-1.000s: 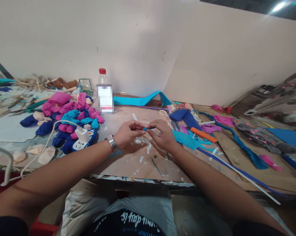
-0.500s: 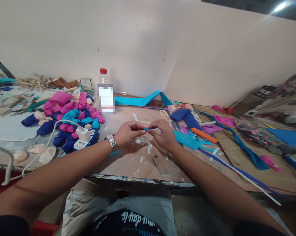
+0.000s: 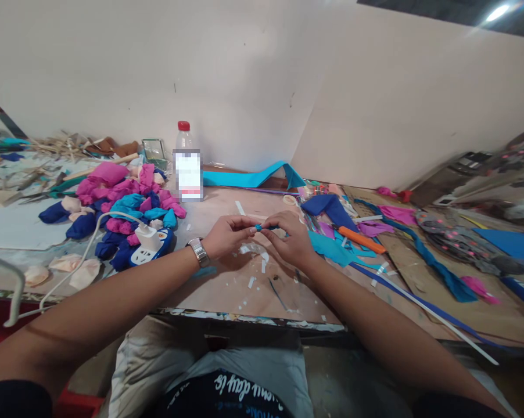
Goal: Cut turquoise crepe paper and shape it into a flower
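Note:
Between my two hands, above the middle of the table, is a small blue piece of what looks like fabric or paper (image 3: 258, 228). My left hand (image 3: 229, 235), with a metal watch (image 3: 198, 252) on its wrist, pinches the piece from the left between thumb and fingertips. From the right, my right hand (image 3: 290, 237) pinches the same piece, its fingertips almost touching those of the left. Most of the piece is hidden by the fingers. Small white scraps (image 3: 264, 266) lie on the table (image 3: 227, 296) beneath my hands.
Pink, blue and peach fabric puffs (image 3: 118, 194) heap up at left around a power strip (image 3: 151, 249) with a white plug. A red-capped bottle (image 3: 183, 136) stands behind them. At right lie an orange utility knife (image 3: 361, 240), coloured strips (image 3: 332, 247) and cardboard (image 3: 412, 273).
Both hands stay in nearly the same place. The fingertips have shifted very slightly around the blue piece, and a little more of it shows.

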`<state>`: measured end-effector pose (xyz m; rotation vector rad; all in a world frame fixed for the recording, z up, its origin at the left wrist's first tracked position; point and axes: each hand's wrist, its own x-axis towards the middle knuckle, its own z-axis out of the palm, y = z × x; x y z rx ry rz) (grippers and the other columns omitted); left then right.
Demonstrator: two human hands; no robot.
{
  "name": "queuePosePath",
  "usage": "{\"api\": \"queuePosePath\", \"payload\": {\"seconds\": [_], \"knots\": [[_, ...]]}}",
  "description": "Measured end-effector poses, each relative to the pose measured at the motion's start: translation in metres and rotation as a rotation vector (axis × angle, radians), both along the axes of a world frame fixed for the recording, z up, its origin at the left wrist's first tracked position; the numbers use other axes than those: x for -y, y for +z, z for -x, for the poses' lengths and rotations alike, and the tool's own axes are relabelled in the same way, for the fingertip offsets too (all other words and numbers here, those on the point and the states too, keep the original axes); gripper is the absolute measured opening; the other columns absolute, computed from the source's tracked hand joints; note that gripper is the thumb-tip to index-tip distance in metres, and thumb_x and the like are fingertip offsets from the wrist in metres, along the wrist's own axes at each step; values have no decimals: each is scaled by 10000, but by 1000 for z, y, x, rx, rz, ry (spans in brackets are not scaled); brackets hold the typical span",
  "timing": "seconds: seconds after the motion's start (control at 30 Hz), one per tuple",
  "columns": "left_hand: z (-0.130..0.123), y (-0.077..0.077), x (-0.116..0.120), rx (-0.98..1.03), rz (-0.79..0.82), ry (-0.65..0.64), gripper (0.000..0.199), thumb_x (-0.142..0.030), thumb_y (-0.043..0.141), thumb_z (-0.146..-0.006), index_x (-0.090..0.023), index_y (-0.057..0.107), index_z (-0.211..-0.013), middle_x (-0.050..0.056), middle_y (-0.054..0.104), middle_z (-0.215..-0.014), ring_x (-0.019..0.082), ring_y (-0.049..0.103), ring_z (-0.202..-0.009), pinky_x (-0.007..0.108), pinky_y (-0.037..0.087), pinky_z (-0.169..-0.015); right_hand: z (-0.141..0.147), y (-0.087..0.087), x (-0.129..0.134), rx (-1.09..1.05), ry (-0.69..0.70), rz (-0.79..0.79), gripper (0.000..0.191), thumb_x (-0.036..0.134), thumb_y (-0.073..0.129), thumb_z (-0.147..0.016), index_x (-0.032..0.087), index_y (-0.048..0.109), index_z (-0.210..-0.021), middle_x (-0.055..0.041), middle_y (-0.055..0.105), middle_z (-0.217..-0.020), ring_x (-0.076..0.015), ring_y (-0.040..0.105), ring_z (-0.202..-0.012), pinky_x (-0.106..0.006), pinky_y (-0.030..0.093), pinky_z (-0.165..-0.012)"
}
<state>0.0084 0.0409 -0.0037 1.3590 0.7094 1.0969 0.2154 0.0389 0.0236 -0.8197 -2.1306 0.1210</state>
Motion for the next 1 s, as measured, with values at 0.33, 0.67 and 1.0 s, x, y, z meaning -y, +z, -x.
{"api": "queuePosePath", "payload": {"seconds": [0.33, 0.67, 1.0], "knots": [[3, 3, 4, -134, -75, 36, 381, -425, 818, -772, -171, 815, -1056, 108, 799, -1032, 248, 724, -953, 370, 564, -863, 0, -2, -1, 2, -7, 29, 211, 431, 662, -957, 234, 674, -885, -52, 745, -886, -240, 669, -874, -435, 462, -858], [-1, 1, 2, -45, -77, 22, 419, -482, 803, -789, -163, 789, -1059, 105, 793, -1011, 217, 725, -909, 358, 561, -859, 1, -2, 0, -9, -9, 15, 189, 427, 671, -950, 242, 682, -915, -49, 761, -903, -242, 681, -895, -435, 469, -866], [0, 2, 4, -128, -249, 51, 339, -428, 711, -882, -216, 790, -1134, 103, 754, -1192, 226, 706, -1056, 353, 563, -921, 2, -1, 1, -2, -35, 12, 151, 387, 667, -945, 244, 670, -895, -49, 750, -896, -241, 672, -901, -436, 478, -861]]}}
